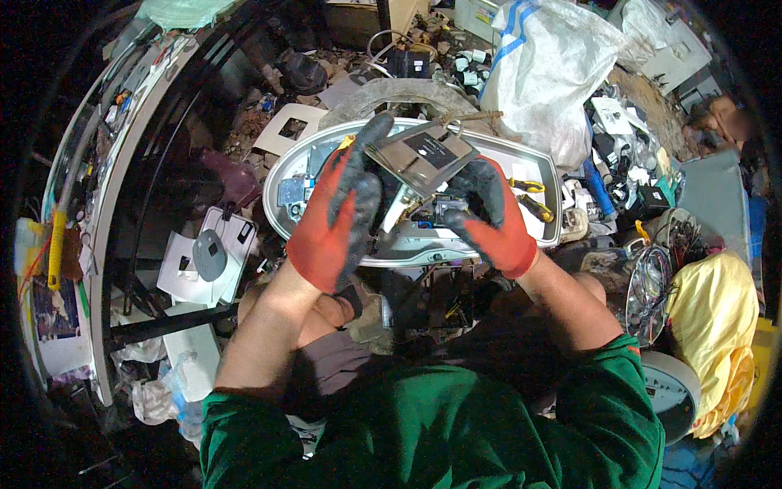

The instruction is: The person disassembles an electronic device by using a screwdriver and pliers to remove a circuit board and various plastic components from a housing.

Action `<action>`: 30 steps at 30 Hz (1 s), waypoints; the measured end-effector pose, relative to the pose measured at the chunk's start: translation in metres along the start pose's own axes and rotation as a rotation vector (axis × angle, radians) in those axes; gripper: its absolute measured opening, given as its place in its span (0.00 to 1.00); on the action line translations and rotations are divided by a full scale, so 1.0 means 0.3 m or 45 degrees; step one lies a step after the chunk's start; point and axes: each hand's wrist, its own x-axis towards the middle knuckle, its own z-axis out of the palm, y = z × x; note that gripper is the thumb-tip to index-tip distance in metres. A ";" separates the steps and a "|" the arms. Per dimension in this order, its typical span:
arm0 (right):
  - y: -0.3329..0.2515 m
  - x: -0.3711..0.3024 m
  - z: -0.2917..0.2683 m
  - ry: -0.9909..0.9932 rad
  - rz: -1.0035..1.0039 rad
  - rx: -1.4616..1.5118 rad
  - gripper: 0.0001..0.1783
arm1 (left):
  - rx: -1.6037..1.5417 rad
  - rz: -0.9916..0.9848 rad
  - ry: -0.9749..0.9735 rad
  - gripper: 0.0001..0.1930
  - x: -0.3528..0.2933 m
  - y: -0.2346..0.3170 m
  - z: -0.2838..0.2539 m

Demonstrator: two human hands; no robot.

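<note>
My left hand and my right hand wear red gloves with dark grey palms. Between them, a flat metal electronic module with a black label is held tilted. Left fingers press along its left edge, while the right fingers curl at its lower right edge with the thumb apart. A whitish, shiny stub sticks out below the module. Beneath both hands lies an oval light-grey housing. Inside it are a blue-and-silver part at the left and yellow-and-black handled hand tools at the right.
A white sack stands beyond the housing. Mixed electronic scrap is heaped at the right, near a yellow cloth bundle. At the left are a dark frame with a pale curved edge and white plastic panels. Another person is at the far right.
</note>
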 end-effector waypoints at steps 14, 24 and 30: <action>0.053 0.025 0.192 -0.031 0.640 1.632 0.36 | -0.044 0.232 0.081 0.32 0.057 0.107 0.077; 0.022 0.039 0.136 -0.078 0.513 1.535 0.39 | -0.053 0.589 -0.035 0.42 0.055 0.069 -0.017; 0.011 0.019 0.146 -0.094 0.614 1.546 0.37 | -0.103 0.466 -0.188 0.57 0.052 0.052 -0.015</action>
